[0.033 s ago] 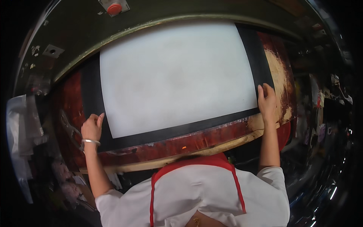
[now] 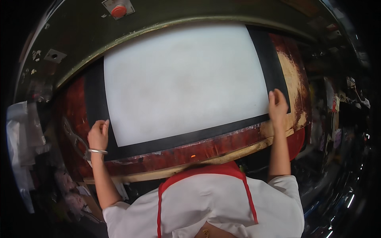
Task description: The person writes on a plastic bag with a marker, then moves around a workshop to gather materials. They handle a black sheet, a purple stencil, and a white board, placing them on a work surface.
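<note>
A large white sheet (image 2: 182, 83) lies flat on a black mat (image 2: 170, 148), with black showing at its left, right and near edges. My left hand (image 2: 98, 135), with a silver bangle (image 2: 97, 151) at the wrist, is beside the sheet's near left edge. Its fingers are curled in and the thumb comes close to the forefinger. At the opposite edge, my right hand (image 2: 279, 106) is over the mat with bent fingers and the thumb toward the sheet. Whether either hand grips something thin cannot be made out.
The mat rests on a worn red wooden board (image 2: 214, 145) with bare patches at the right. A dark green machine panel (image 2: 158, 14) runs along the far side and carries a red push button (image 2: 118, 11). Clear plastic (image 2: 24, 139) hangs at the left.
Both hands have shifted very slightly inward. The sheet and mat look the same, apart from a small shift of the whole picture.
</note>
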`<control>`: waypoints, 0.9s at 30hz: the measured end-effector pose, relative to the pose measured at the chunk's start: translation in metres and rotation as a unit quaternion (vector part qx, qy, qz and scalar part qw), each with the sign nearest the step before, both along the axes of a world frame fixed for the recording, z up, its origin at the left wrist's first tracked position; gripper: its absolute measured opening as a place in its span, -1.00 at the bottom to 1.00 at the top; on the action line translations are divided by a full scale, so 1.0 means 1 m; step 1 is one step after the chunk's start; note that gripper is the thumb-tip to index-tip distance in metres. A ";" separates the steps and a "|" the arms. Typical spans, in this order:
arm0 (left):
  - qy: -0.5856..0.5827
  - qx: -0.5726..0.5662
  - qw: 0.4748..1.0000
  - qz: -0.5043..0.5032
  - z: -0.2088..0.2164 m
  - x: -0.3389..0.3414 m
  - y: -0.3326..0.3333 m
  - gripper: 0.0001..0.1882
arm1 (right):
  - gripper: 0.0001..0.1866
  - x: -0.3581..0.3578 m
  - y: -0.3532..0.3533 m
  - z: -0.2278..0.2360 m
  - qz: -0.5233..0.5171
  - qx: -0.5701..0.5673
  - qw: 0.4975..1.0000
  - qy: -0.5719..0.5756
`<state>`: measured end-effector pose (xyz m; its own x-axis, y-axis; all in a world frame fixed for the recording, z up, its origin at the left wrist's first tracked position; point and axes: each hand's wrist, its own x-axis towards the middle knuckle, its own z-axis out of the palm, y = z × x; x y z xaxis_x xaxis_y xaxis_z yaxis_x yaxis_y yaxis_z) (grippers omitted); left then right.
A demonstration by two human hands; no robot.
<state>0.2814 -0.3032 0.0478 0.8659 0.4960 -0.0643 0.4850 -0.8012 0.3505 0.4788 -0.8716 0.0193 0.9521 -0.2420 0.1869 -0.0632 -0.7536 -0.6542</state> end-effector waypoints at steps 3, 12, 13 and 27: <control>0.033 0.119 0.992 -0.023 -0.035 -0.007 -0.022 -0.50 | -0.54 -0.022 0.017 -0.033 0.025 -0.141 0.990 -0.015; -0.062 0.099 0.978 0.173 -0.061 -0.009 -0.071 -0.40 | -0.55 -0.027 0.038 -0.032 -0.027 -0.085 0.994 -0.057; -0.064 0.096 0.978 0.172 -0.059 -0.010 -0.072 -0.40 | -0.55 -0.029 0.039 -0.030 -0.045 -0.094 0.994 -0.044; -0.161 0.140 0.966 -0.147 -0.047 0.083 -0.070 -0.42 | -0.43 -0.135 0.024 -0.002 -0.154 -0.071 0.982 -0.078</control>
<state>0.3647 -0.3734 0.0008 0.9249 0.1840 0.3327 0.1234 -0.9730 0.1952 0.3439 -0.8478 0.0176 0.7952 -0.4750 0.3769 -0.2096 -0.7985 -0.5643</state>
